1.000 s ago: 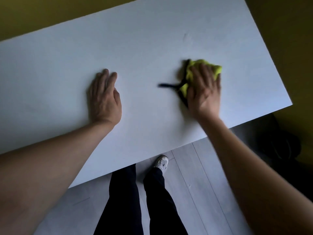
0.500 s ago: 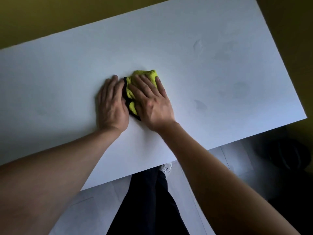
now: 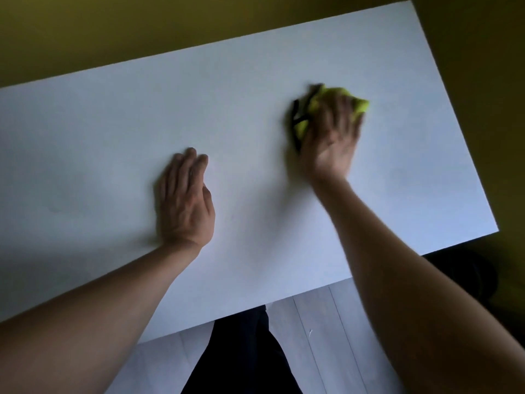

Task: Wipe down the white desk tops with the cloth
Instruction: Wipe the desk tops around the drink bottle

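Here the right hand (image 3: 331, 143) presses the yellow cloth (image 3: 358, 107) with flat, blurred fingers near the bench's (image 3: 113, 132) right edge; the left hand (image 3: 186, 203) rests flat, fingers straight.

Single head-worn wide-angle view, looking steeply down, close over the white desk top (image 3: 113, 143), tilted frame

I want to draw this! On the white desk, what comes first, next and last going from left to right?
Left hand flat on the desk → right hand → the yellow cloth's far edge poking out beyond the fingers.
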`<control>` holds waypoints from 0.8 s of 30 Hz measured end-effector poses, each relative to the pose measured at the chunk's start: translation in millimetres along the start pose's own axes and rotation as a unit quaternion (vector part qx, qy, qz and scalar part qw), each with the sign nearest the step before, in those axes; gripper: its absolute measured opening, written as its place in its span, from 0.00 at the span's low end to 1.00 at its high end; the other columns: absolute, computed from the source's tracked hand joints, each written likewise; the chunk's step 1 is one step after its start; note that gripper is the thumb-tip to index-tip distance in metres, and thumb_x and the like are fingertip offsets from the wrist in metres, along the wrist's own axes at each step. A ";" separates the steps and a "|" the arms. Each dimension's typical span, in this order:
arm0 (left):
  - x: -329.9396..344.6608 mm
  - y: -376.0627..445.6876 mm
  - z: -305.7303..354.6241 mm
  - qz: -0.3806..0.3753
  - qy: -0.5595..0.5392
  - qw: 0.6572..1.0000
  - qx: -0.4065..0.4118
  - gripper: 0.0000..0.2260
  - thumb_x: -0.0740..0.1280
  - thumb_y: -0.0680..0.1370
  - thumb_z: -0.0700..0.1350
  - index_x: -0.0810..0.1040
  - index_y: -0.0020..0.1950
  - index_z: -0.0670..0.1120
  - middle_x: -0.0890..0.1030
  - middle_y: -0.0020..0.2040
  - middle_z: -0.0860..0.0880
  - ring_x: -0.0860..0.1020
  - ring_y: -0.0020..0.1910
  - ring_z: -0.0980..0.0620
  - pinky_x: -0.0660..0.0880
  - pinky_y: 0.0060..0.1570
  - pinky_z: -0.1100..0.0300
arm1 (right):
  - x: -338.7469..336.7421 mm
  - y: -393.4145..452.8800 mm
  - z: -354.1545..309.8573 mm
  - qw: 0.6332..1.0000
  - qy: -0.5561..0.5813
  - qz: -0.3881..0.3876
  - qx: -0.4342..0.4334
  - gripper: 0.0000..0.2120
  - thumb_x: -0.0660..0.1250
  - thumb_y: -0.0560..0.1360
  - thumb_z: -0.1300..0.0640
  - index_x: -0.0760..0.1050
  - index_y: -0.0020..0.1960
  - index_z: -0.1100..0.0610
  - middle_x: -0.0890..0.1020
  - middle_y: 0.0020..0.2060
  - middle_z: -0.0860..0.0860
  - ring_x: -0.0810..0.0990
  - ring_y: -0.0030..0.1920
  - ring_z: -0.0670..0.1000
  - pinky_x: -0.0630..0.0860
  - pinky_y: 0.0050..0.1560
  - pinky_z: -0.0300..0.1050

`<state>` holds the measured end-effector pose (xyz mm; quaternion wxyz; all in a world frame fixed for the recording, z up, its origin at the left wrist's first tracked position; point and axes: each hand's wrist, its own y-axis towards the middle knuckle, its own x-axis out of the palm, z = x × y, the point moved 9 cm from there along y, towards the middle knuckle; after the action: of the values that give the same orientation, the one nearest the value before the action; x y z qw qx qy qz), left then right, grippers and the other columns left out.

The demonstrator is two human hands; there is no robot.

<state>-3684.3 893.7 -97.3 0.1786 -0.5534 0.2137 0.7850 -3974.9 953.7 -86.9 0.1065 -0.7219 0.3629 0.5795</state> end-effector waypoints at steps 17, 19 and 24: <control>2.9 0.6 4.5 -0.011 0.005 1.000 0.001 0.23 0.56 0.83 0.40 0.70 0.79 0.44 0.68 0.81 0.44 0.64 0.81 0.41 0.61 0.78 0.45 | 8.0 48.2 42.5 0.997 -0.007 -0.041 0.069 0.28 0.50 0.80 0.47 0.69 0.77 0.56 0.64 0.79 0.57 0.58 0.80 0.58 0.47 0.80 0.60; 2.6 0.1 3.8 -0.008 0.008 1.000 -0.004 0.23 0.56 0.83 0.40 0.70 0.79 0.44 0.68 0.81 0.44 0.64 0.81 0.41 0.62 0.78 0.44 | 13.3 45.4 14.6 0.997 0.004 -0.035 0.069 0.29 0.52 0.78 0.47 0.71 0.74 0.57 0.66 0.77 0.59 0.60 0.79 0.60 0.47 0.80 0.63; 1.3 1.8 5.6 -0.002 0.015 1.000 -0.005 0.23 0.57 0.83 0.40 0.71 0.79 0.44 0.69 0.80 0.44 0.66 0.80 0.40 0.63 0.78 0.45 | 38.8 10.0 -124.4 0.974 0.085 -0.065 -0.199 0.25 0.61 0.80 0.48 0.75 0.72 0.59 0.72 0.74 0.61 0.66 0.77 0.62 0.54 0.78 0.65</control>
<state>-3690.1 895.2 -96.6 0.1738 -0.5667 0.2117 0.7771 -3884.3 859.6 -81.7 -0.0333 -0.7972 0.2003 0.5686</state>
